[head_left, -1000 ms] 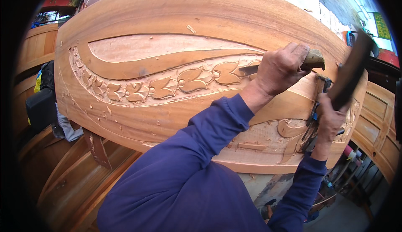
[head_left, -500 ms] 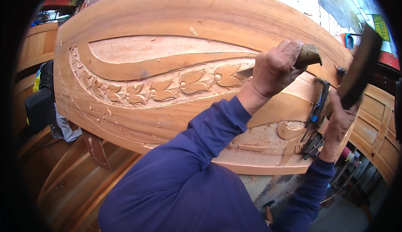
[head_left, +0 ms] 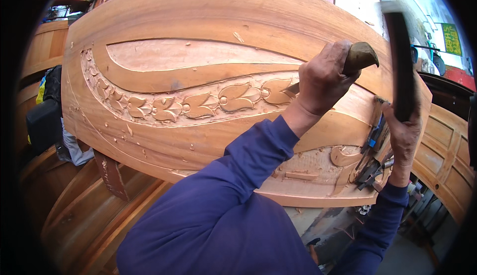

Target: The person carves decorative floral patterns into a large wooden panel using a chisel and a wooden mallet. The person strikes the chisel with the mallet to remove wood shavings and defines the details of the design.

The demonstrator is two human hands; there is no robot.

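My left hand (head_left: 324,79) is closed around a chisel, whose wooden handle (head_left: 361,58) sticks out above the fist. The chisel's blade (head_left: 294,89) slants down to a carved leaf at the right end of a band of leaf shapes (head_left: 198,105). These are cut into a large brown wooden panel (head_left: 198,12). Raised at the right, my right hand (head_left: 405,128) grips a dark, long mallet (head_left: 403,61), slightly blurred and apart from the chisel handle. Pale shavings lie scattered on the panel.
Several carving tools (head_left: 370,168) lie on the panel's right end, near a scroll-shaped carving (head_left: 345,156). A flat wood strip (head_left: 301,175) rests near the front edge. Panelled wooden doors (head_left: 442,151) stand at right; a black case (head_left: 43,121) is at left.
The mallet has swung left and more upright, nearer the chisel handle. My right hand has shifted slightly; the left hand keeps its hold, with the chisel at the same leaf.
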